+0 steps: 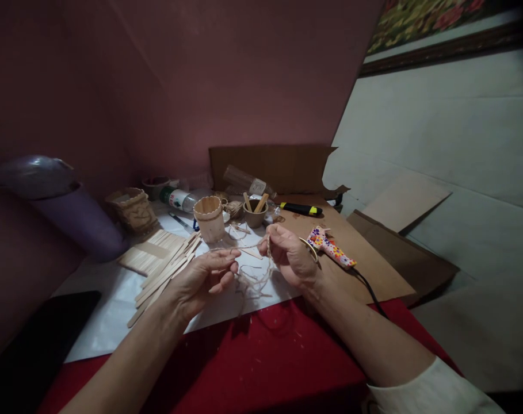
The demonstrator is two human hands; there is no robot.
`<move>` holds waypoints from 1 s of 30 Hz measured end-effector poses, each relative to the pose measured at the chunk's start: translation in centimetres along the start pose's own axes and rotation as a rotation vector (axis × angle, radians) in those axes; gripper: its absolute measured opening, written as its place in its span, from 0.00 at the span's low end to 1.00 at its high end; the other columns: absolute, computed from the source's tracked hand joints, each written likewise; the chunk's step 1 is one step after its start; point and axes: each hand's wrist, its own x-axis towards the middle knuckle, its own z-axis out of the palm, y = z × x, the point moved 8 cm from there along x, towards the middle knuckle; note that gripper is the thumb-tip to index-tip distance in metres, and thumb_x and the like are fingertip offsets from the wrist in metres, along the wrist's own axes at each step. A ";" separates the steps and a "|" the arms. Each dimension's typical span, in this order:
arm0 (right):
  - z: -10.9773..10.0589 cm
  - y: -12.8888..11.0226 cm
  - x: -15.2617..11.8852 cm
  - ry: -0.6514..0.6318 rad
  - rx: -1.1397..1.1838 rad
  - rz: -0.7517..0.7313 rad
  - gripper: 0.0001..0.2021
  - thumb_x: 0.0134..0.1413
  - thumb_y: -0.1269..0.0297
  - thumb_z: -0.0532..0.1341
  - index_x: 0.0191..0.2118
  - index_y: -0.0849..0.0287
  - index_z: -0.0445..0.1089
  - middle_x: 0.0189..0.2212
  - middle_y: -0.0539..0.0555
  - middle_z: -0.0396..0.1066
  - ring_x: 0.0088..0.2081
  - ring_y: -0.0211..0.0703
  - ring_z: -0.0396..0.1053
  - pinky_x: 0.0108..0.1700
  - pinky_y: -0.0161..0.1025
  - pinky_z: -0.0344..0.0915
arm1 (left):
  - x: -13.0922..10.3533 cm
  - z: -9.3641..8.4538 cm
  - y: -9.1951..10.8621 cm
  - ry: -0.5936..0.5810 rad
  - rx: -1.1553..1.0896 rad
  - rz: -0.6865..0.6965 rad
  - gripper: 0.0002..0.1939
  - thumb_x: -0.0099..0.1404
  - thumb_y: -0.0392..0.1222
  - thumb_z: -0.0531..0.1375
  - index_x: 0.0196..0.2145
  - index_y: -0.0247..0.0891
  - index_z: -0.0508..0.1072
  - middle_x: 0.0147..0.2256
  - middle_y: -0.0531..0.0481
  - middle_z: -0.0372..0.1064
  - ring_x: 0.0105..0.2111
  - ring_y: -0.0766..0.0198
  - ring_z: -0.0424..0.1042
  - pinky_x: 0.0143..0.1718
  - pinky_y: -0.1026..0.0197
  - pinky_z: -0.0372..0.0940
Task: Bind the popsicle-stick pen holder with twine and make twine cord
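Note:
A strand of twine (249,246) runs between my two hands above the white paper. My right hand (289,253), with a bangle at its wrist, pinches a braided-looking length of it. The thumb and forefinger of my left hand (212,273) press together on the strand's other side. Loose loops of twine (256,282) hang below my hands; whether they rest on the paper is hard to tell. Just beyond stands a small cup of wooden sticks (209,218) with a twine band near its top. Flat wooden sticks (166,270) lie fanned out left of my left hand.
A flowered glue gun (330,247) lies on cardboard at the right, its cord trailing forward. Behind it is a black-and-yellow cutter (301,209). A small pot (255,215) holds sticks. Plastic bottles (179,198) lie at the back; a purple vase (77,218) leans at left.

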 end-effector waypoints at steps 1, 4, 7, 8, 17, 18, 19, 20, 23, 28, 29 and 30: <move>0.1 0.3 0.0 -0.013 0.021 0.036 0.09 0.51 0.63 0.61 0.26 0.59 0.61 0.19 0.47 0.68 0.23 0.34 0.63 0.29 0.32 0.58 | 0.1 -0.2 0.0 0.014 0.030 0.017 0.06 0.58 0.27 0.57 0.34 0.29 0.69 0.18 0.52 0.67 0.10 0.76 0.57 0.08 0.74 0.47; 0.4 1.2 -0.2 -0.046 0.137 0.169 0.10 0.52 0.64 0.61 0.26 0.58 0.59 0.20 0.46 0.67 0.25 0.35 0.66 0.33 0.35 0.63 | 0.4 -0.7 -0.1 0.055 0.120 0.025 0.05 0.62 0.35 0.55 0.30 0.31 0.68 0.17 0.50 0.68 0.08 0.75 0.55 0.07 0.73 0.44; 0.4 1.6 -0.3 -0.060 0.227 0.267 0.10 0.52 0.66 0.60 0.27 0.58 0.57 0.20 0.43 0.63 0.20 0.30 0.62 0.26 0.31 0.63 | 0.3 -0.8 -0.2 0.082 0.189 0.018 0.13 0.66 0.42 0.51 0.27 0.32 0.67 0.16 0.49 0.68 0.07 0.74 0.56 0.07 0.72 0.44; 0.4 1.7 -0.3 -0.074 0.218 0.293 0.10 0.53 0.66 0.60 0.27 0.58 0.56 0.18 0.42 0.61 0.16 0.27 0.56 0.20 0.27 0.58 | 0.3 -0.8 -0.1 0.100 0.226 0.028 0.13 0.65 0.43 0.52 0.27 0.32 0.66 0.16 0.50 0.67 0.07 0.74 0.56 0.07 0.72 0.44; 0.9 -0.5 0.0 -0.166 -0.353 0.040 0.13 0.50 0.56 0.62 0.28 0.58 0.59 0.11 0.41 0.58 0.12 0.26 0.44 0.15 0.27 0.36 | 0.0 -2.6 1.8 0.391 0.921 0.204 0.21 0.52 0.55 0.63 0.16 0.39 0.61 0.05 0.55 0.56 0.04 0.70 0.51 0.07 0.69 0.41; 0.9 -0.8 0.1 -0.154 -0.404 -0.008 0.13 0.50 0.56 0.62 0.28 0.58 0.60 0.11 0.42 0.58 0.13 0.27 0.46 0.16 0.27 0.38 | 0.0 -2.6 1.9 0.400 0.938 0.220 0.22 0.51 0.55 0.64 0.15 0.39 0.60 0.05 0.56 0.54 0.05 0.71 0.50 0.08 0.69 0.41; 0.8 -1.1 0.1 -0.131 -0.449 -0.058 0.13 0.49 0.56 0.62 0.28 0.58 0.60 0.11 0.42 0.58 0.13 0.27 0.49 0.16 0.28 0.40 | 0.0 -2.4 2.0 0.385 0.917 0.223 0.21 0.52 0.54 0.64 0.15 0.39 0.60 0.04 0.57 0.52 0.05 0.71 0.50 0.08 0.69 0.41; 0.6 -1.5 0.2 -0.097 -0.487 -0.109 0.13 0.49 0.56 0.62 0.28 0.59 0.61 0.11 0.42 0.58 0.14 0.28 0.51 0.17 0.28 0.41 | 0.0 -2.1 2.0 0.344 0.868 0.219 0.20 0.53 0.53 0.63 0.16 0.39 0.60 0.04 0.58 0.51 0.05 0.72 0.49 0.08 0.69 0.40; -0.6 -2.5 0.5 0.035 -0.556 -0.224 0.12 0.51 0.56 0.62 0.28 0.59 0.62 0.12 0.43 0.59 0.15 0.29 0.52 0.18 0.29 0.42 | -0.2 -0.7 1.8 0.136 0.679 0.205 0.16 0.57 0.51 0.59 0.21 0.38 0.65 0.06 0.61 0.49 0.06 0.74 0.43 0.10 0.69 0.35; -1.7 -2.2 0.8 0.108 -0.571 -0.204 0.12 0.51 0.56 0.61 0.29 0.59 0.62 0.12 0.44 0.61 0.14 0.29 0.48 0.18 0.30 0.41 | -1.1 1.5 0.9 -0.207 0.420 0.120 0.11 0.59 0.43 0.57 0.26 0.33 0.72 0.10 0.61 0.46 0.12 0.76 0.40 0.14 0.68 0.37; -1.7 -2.1 0.8 0.103 -0.581 -0.199 0.11 0.51 0.56 0.61 0.29 0.59 0.62 0.12 0.44 0.61 0.14 0.29 0.48 0.18 0.30 0.41 | -1.3 1.8 0.8 -0.244 0.391 0.113 0.09 0.58 0.41 0.58 0.26 0.33 0.73 0.12 0.61 0.46 0.13 0.76 0.40 0.15 0.68 0.37; -1.6 -2.0 0.7 0.097 -0.593 -0.199 0.11 0.52 0.56 0.60 0.29 0.59 0.62 0.12 0.44 0.62 0.14 0.29 0.49 0.18 0.30 0.42 | -1.5 2.0 0.8 -0.268 0.375 0.113 0.08 0.58 0.40 0.58 0.28 0.33 0.74 0.12 0.60 0.46 0.14 0.76 0.41 0.16 0.68 0.38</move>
